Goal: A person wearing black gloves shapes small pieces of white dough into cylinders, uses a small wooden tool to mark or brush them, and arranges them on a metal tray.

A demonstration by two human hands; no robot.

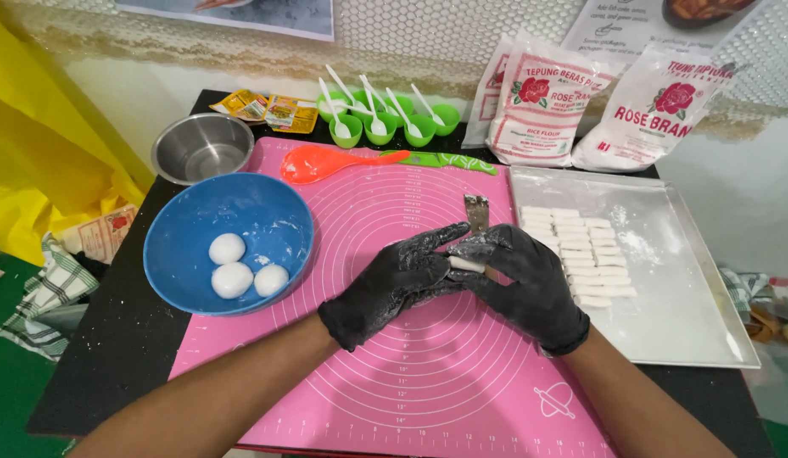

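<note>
Here, both hands wear black gloves dusted with white flour and meet over the middle of the pink silicone baking mat (394, 373). The left hand (394, 280) and the right hand (525, 284) are curled together, fingertips pinched on a small white stick of dough (467, 265) held between them, just above the mat. A metal scraper blade (476, 212) stands just behind the hands; whether either hand touches it cannot be told.

To the right, a flat floured metal tray (691, 288) holds rows of cut white dough sticks (581, 250), just beside the right hand. To the left, a blue plastic bowl (190, 220) holds three white dough balls (233, 271). Behind it sits an empty steel bowl (201, 146). An orange plastic spoon (326, 163) lies at the mat's far edge, with small green cups holding white spoons (385, 123) beyond. Two white bags of flour (597, 106) lean against the wall.
</note>
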